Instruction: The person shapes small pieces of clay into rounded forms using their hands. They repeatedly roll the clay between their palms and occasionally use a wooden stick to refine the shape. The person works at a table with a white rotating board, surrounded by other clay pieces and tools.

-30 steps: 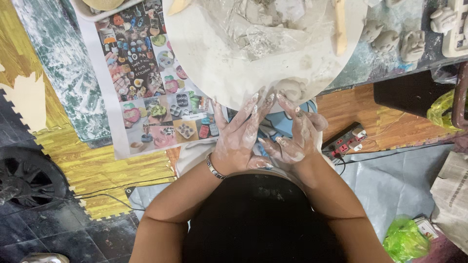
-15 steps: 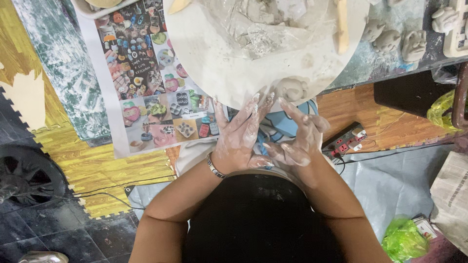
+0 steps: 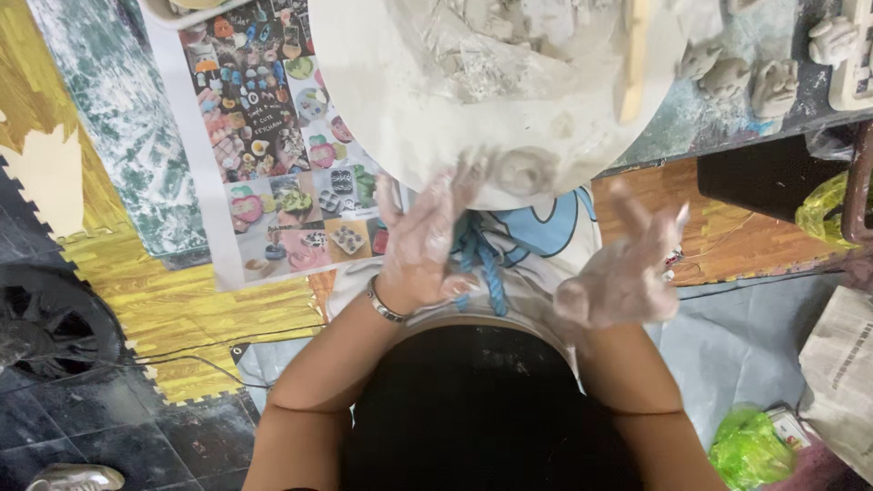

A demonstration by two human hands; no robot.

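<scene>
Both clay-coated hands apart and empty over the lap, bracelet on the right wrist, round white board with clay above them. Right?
Not quite: the bracelet is on the left wrist, as the head view shows. The rest holds: the left hand and right hand are clay-coated, apart and empty over the lap, with the round white board carrying clay above them.

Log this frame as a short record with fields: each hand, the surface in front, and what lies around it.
left hand: open, clay-smeared, fingers at the board's near edge, bracelet on wrist
right hand: open, clay-coated, blurred, apart from the board, holding nothing
round white board: carries grey clay lumps and a small clay disc
wooden stick: lying on the board
printed picture sheet: left of the board
green bag: on the floor, lower right
</scene>
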